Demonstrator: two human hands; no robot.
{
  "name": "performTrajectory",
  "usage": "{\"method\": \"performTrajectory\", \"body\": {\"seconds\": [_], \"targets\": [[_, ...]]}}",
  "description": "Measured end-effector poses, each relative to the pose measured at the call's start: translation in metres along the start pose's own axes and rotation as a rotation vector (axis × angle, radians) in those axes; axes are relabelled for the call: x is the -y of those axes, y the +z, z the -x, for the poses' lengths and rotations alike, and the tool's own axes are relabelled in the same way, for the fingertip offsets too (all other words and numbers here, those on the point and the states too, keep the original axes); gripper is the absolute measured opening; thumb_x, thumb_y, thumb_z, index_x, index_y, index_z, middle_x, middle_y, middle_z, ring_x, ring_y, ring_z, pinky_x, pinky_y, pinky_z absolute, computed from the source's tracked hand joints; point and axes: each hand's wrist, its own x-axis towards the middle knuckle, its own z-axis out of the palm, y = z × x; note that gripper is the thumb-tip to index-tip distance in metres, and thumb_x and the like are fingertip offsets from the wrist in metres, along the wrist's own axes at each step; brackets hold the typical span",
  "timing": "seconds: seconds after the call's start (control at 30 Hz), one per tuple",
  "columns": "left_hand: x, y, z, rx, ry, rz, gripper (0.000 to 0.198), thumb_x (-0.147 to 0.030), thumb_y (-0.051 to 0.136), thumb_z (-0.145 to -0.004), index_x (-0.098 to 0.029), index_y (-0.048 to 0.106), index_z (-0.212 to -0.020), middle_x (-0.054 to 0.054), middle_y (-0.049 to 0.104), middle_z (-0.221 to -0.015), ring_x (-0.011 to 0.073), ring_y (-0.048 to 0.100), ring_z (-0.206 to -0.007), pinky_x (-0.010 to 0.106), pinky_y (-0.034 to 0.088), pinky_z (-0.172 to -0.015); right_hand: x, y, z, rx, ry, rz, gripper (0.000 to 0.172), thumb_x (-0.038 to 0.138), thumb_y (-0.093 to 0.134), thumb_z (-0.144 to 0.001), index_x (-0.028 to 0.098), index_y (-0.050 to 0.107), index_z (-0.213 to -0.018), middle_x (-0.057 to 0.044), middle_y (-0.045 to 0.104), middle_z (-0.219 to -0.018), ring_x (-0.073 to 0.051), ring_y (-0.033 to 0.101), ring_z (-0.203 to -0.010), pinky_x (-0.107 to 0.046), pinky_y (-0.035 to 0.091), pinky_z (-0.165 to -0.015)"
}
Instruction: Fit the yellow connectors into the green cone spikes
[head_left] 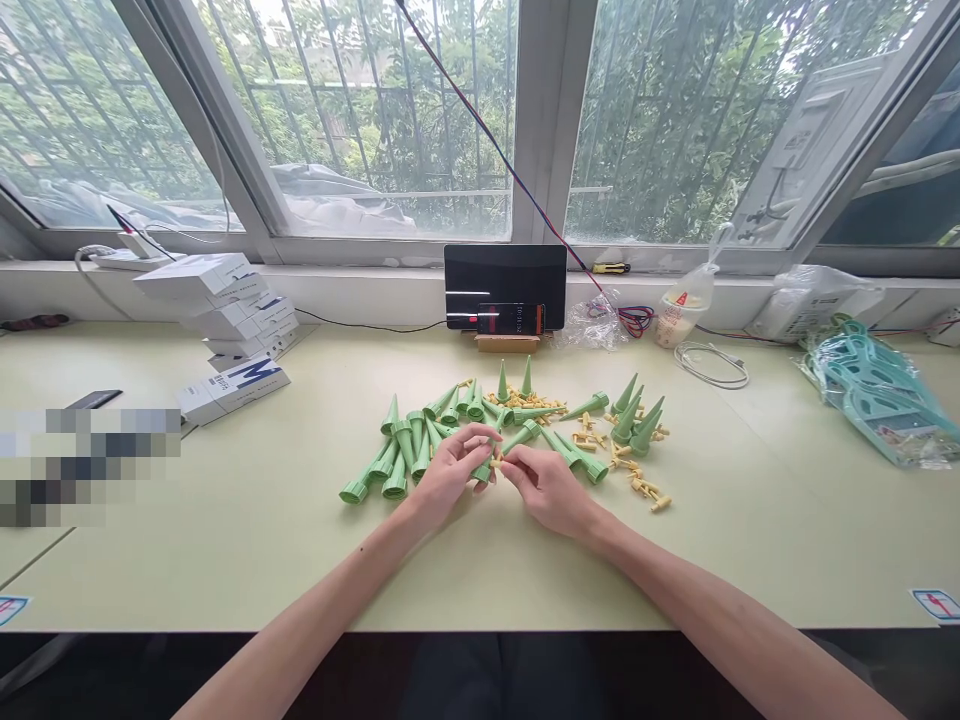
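Observation:
My left hand [452,470] and my right hand [546,488] meet at the middle of the pale green table [225,540]. Together they pinch a green plastic cone spike [489,462], and a small yellow piece shows at the fingertips. A heap of green cone spikes [397,455] lies just left of my left hand. More spikes [634,415] stand upright to the right. Small yellow plastic parts [525,400] are scattered behind and right of my hands.
A dark tablet [505,275] with a phone [510,320] leaning on it stands at the window sill. Stacked white boxes [225,310] are at the left. A teal bag of plastic items [877,390], a white cable [712,365] and a cup [679,315] lie right.

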Motion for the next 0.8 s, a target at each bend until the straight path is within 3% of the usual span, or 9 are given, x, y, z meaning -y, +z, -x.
{"method": "performTrajectory", "body": {"seconds": [0.23,0.4,0.8], "targets": [[0.0009,0.0012,-0.0015,-0.025,0.049,-0.085,0.02,-0.038,0.063,-0.089,-0.021,0.061,-0.098,-0.002,0.053,-0.075,0.0091,0.051,-0.06,0.02,0.037,-0.048,0.0012,0.0016,0.0022,-0.02,0.041,-0.04,0.014,0.031,0.053,-0.096,0.018,0.058,-0.093,0.004,0.053,-0.062,-0.011,0.042,-0.051,-0.025,0.033,-0.051],[0.0009,0.0014,-0.0016,-0.032,0.041,-0.086,0.02,-0.039,0.062,-0.089,-0.02,0.062,-0.097,0.0,0.056,-0.08,0.009,0.051,-0.061,0.02,0.037,-0.049,0.0017,0.0018,0.0028,-0.005,0.035,-0.05,0.016,0.031,0.052,-0.096,0.018,0.059,-0.088,0.0,0.06,-0.068,-0.012,0.045,-0.054,-0.025,0.035,-0.052],[0.0006,0.0036,-0.0002,-0.051,0.07,-0.17,0.023,-0.039,0.061,-0.089,-0.019,0.066,-0.099,-0.001,0.052,-0.076,0.0086,0.051,-0.058,0.02,0.037,-0.048,-0.0011,0.0047,0.0032,-0.049,0.01,-0.051,0.013,0.026,0.053,-0.095,0.019,0.058,-0.084,0.001,0.058,-0.067,-0.012,0.042,-0.054,-0.025,0.034,-0.053]]}}
